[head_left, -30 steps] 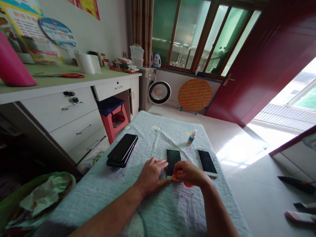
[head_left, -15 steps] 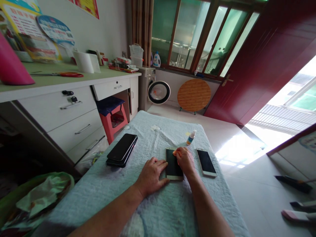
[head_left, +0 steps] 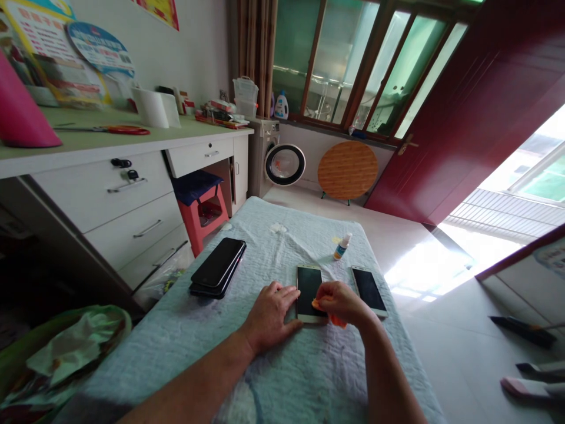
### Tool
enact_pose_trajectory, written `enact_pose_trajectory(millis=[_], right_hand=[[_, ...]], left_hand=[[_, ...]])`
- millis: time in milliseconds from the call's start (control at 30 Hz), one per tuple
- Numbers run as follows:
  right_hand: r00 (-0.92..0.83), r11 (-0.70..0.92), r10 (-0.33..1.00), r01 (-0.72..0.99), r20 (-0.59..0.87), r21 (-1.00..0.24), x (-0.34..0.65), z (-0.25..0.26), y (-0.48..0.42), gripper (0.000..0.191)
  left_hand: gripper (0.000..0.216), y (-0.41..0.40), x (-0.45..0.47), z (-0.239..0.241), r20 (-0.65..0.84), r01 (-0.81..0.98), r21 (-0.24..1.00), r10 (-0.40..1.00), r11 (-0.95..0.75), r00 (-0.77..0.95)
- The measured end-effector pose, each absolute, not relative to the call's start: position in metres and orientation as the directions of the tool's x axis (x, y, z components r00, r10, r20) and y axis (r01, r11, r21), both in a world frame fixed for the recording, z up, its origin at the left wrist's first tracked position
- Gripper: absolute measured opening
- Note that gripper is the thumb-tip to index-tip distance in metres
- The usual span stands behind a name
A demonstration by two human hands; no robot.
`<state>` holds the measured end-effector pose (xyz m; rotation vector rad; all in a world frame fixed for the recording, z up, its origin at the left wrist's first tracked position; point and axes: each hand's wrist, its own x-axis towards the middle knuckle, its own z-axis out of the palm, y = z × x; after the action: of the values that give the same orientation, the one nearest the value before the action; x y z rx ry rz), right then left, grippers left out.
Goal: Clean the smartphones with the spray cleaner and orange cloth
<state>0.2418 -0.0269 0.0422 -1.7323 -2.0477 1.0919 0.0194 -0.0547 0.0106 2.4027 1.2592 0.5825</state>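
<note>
Where the gold-framed black phone (head_left: 306, 285) lies: likely slick, fragile; hold edges;
Left hand (head_left: 271, 308): fingers spread;
Right hand (head_left: 342, 301): pinching crumpled orange cloth (head_left: 338, 320).

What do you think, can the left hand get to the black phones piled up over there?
Probably yes. The left hand rests at the edge of the middle phone, and just blue cover seems to lie between it and the piled phones.
</note>
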Motion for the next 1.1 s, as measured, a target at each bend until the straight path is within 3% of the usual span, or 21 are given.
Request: enact_pose_trajectory(millis=[233,433,700,1100], right_hand=[[-0.276,-0.134,0.838,0.733,-0.471,-0.667,0.251,0.046,-0.03,0.01],[-0.057,-0.169,0.948,0.744,-0.313,-0.646,0.257,0.04,-0.024,0.013],[-0.059,-0.116,0.968,0.754,-0.242,-0.647,0.253,0.036,-0.021,0.008],[0.013,-0.243,0.962,0.489,-0.271,-0.838,0.25,0.032,-0.021,0.006]], left_hand=[[0.066,-0.054,0.018,0.011,0.196,0.673,0.51,0.834,-0.535,0.516],[0.064,-0.053,0.018,0.008,0.218,0.662,0.515,0.83,-0.544,0.513],[0.061,-0.054,0.019,0.012,0.216,0.662,0.515,0.83,-0.545,0.515],[0.063,-0.054,0.02,0.007,0.232,0.664,0.502,0.826,-0.554,0.514]])
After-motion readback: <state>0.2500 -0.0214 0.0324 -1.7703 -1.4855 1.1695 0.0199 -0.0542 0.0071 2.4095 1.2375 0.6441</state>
